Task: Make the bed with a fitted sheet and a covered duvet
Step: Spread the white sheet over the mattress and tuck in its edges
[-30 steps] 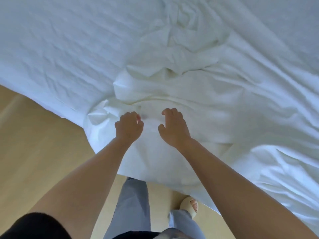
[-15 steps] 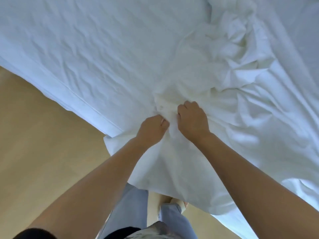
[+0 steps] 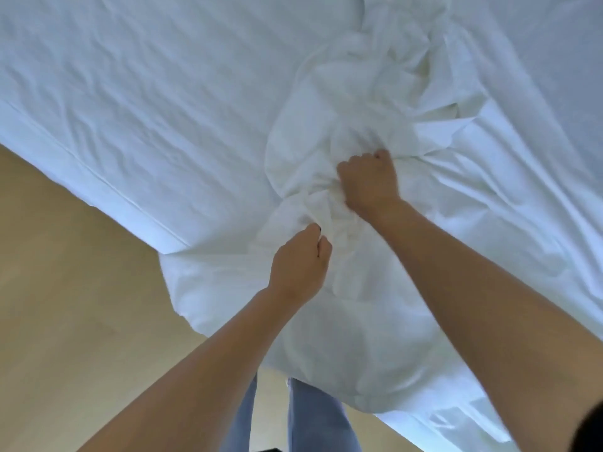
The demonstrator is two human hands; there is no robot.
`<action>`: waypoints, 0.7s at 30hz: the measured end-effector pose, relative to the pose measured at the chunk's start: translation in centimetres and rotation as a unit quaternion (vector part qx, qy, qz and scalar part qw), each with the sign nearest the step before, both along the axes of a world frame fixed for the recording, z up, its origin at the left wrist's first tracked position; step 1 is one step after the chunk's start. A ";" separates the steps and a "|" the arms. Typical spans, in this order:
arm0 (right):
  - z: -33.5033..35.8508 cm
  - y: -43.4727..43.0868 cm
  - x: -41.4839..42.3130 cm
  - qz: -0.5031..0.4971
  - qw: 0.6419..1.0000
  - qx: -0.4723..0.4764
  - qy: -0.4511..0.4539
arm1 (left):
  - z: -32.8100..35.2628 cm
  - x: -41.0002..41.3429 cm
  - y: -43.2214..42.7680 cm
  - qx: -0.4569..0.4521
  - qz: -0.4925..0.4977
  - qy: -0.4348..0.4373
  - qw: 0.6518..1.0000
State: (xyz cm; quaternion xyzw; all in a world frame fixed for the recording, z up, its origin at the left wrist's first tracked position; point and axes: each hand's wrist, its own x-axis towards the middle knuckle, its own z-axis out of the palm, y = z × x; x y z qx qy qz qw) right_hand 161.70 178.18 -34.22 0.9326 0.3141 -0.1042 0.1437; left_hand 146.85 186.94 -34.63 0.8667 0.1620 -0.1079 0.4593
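A white fitted sheet (image 3: pixel 163 102) lies stretched and wrinkled over the mattress, filling the upper left of the head view. On top of it a white duvet cover (image 3: pixel 359 102) is bunched into a crumpled ridge, and its lower part hangs over the bed's edge toward my legs. My left hand (image 3: pixel 298 265) pinches a fold of the bunched cover near the bed's edge. My right hand (image 3: pixel 368 184) grips a gathered handful of the same cover a little farther onto the bed. I cannot tell whether a duvet is inside the cover.
A light wooden floor (image 3: pixel 71 305) runs along the left and bottom of the bed. My legs in light blue trousers (image 3: pixel 313 419) stand close against the bed's edge (image 3: pixel 107 187), under the hanging cloth.
My right hand has moved farther onto the bed and my left hand has drawn back toward the edge, so the hands are apart. More cover is gathered and bunched between them.
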 end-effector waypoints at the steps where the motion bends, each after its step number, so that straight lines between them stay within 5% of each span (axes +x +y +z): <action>1: 0.9 -3.5 0.7 -0.008 1.000 0.008 -0.023 | 0.6 0.2 -2.0 0.003 -0.019 -0.006 1.000; 6: 6.1 -25.2 2.2 -0.169 0.978 -0.102 -0.071 | 4.2 1.1 -15.5 0.008 -0.158 -0.085 0.984; 11: 8.3 -43.4 -1.9 -0.388 0.904 -0.181 -0.003 | 6.6 -1.6 -31.4 0.013 -0.383 -0.144 0.912; 15: 5.8 -45.4 -4.6 -0.395 0.918 -0.015 0.036 | 6.0 -3.6 -37.6 0.125 -0.499 -0.109 0.850; 21: 2.6 -40.1 -7.2 -0.345 0.914 0.176 0.119 | 3.5 0.4 -34.5 0.213 -0.445 -0.075 0.867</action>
